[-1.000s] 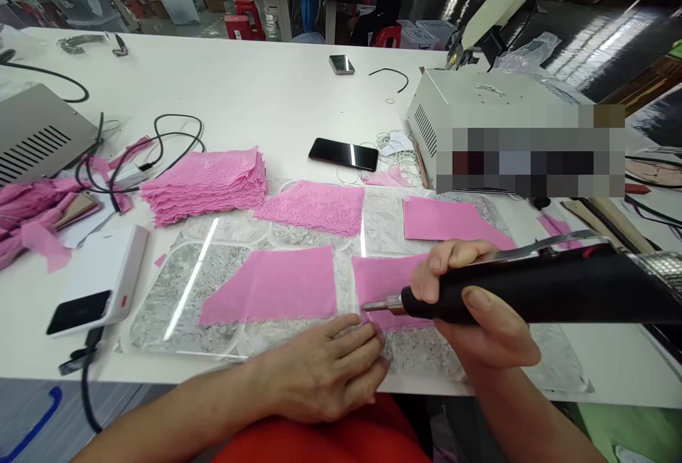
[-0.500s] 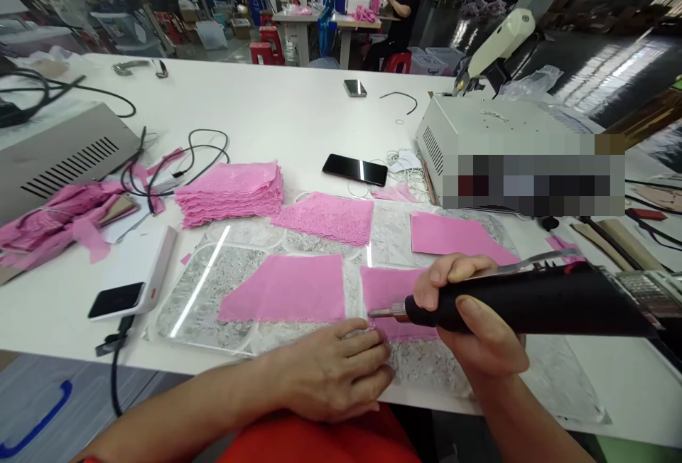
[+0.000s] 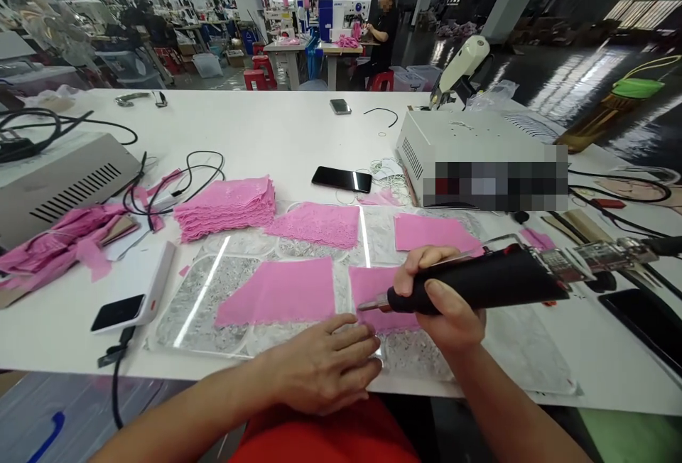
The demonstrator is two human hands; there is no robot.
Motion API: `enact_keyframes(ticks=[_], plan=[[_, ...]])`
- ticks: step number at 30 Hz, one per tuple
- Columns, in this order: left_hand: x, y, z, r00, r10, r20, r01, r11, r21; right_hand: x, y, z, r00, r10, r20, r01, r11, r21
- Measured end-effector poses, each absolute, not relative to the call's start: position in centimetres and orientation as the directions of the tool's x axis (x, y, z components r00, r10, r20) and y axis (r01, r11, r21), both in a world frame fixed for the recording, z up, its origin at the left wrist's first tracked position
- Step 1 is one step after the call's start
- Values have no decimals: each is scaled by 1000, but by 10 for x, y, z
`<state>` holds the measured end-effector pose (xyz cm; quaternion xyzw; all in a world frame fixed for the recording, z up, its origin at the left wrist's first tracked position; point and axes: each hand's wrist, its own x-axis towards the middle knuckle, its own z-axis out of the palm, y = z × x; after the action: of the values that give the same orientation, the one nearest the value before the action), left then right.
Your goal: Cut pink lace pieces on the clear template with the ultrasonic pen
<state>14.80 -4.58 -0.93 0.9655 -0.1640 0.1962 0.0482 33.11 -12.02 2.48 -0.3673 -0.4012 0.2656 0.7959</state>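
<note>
My right hand (image 3: 447, 300) is wrapped round a black handheld tool (image 3: 479, 280) with a thin metal tip and a lever on top; a cable connector joins its rear end. The tip points left, over the near-left part of a pink fabric piece (image 3: 373, 284); whether it touches cannot be made out. My left hand (image 3: 333, 367) lies palm down, fingers loosely spread, with its fingertips by that piece's lower left corner. Left of it another pink fabric piece (image 3: 282, 296) lies flat on the clear template board (image 3: 207, 300). Tool and hand partly hide the right piece.
Further pink pieces (image 3: 325, 225) (image 3: 434, 232) lie behind, beside a stacked pink pile (image 3: 226, 207). A phone (image 3: 341, 179), a grey box (image 3: 479, 143) and a power bank (image 3: 136, 292) stand around the board. Cables (image 3: 197, 165) cross the left side. A person (image 3: 381, 37) sits at a distant sewing machine.
The camera view has tilted upward and shifted, showing more of the room. Both hands keep nearly the same place at the fabric, and the tool's tip stays by the right piece's left edge.
</note>
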Motion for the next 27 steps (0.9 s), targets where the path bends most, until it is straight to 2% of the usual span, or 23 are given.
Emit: enact_keyframes(ticks=[13,18,20,22,25,27], plan=[[150,-45,-7,849,-286,445,-346,-936,58,332,-122,25,473,756,453,-137,571,-810],[150,-45,-9,846,-277,455,-349,-934,80,334,-121,27,491,737,465,-123,587,-800],[149,-44,-7,837,-271,475,-358,-928,100,339,-123,33,567,684,459,-100,610,-786],[149,-45,-3,831,-262,491,-368,-920,132,349,-128,39,690,576,438,-30,627,-778],[158,-48,10,862,-233,450,-338,-926,169,373,-144,43,853,329,405,142,601,-787],[173,-53,17,890,-235,392,-307,-942,134,394,-161,37,901,186,393,240,541,-806]])
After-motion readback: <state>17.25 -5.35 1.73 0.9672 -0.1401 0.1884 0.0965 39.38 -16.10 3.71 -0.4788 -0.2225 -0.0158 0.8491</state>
